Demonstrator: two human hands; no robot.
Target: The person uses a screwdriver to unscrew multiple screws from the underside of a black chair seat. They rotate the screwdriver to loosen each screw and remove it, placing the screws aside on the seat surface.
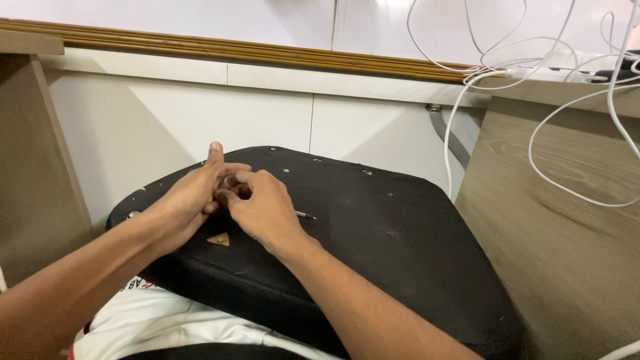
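Note:
A black fabric-covered seat panel point(373, 233) lies bottom-up across my lap, with small metal fasteners dotted over it. Both hands meet above its near left part. My left hand point(190, 200) has its thumb raised and fingers curled toward the right hand. My right hand point(263, 210) pinches something very small between thumb and fingers, against the left fingertips; what it is cannot be made out. A thin metal tool tip point(307, 215) pokes out from behind the right hand, lying on the panel. A small tan triangular piece point(219, 239) sits on the panel just below the hands.
A white wall with a wooden moulding point(233, 50) runs behind. A wood-grain board point(560, 220) stands at the right with white cables point(553, 180) hanging over it and a grey hose point(450, 140) beside it. Another board point(33, 167) is at the left.

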